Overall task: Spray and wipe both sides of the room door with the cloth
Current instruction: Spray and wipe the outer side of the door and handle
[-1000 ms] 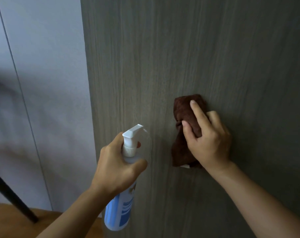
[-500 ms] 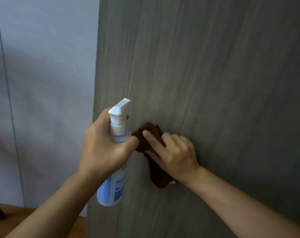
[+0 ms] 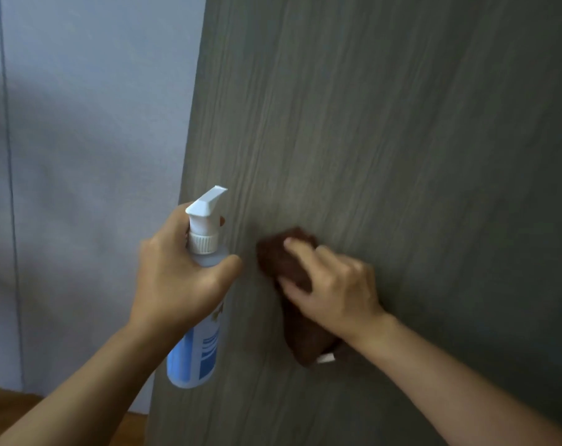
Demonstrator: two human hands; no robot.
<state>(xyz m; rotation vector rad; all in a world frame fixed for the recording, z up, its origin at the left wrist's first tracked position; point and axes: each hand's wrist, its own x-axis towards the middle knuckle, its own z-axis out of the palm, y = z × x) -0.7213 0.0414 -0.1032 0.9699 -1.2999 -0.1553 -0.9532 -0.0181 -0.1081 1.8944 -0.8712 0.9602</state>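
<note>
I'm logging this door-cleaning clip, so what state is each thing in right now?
Spray bottle: upright, nozzle aimed at the door, part full of liquid.
Left hand: grips the bottle's neck.
Cloth: bunched, pressed flat against the door.
Right hand: presses the cloth, fingers spread over it.
Door: grey wood grain; no wet patch can be made out.

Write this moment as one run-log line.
left hand: grips spray bottle | right hand: presses brown cloth on door | step: wiping
</note>
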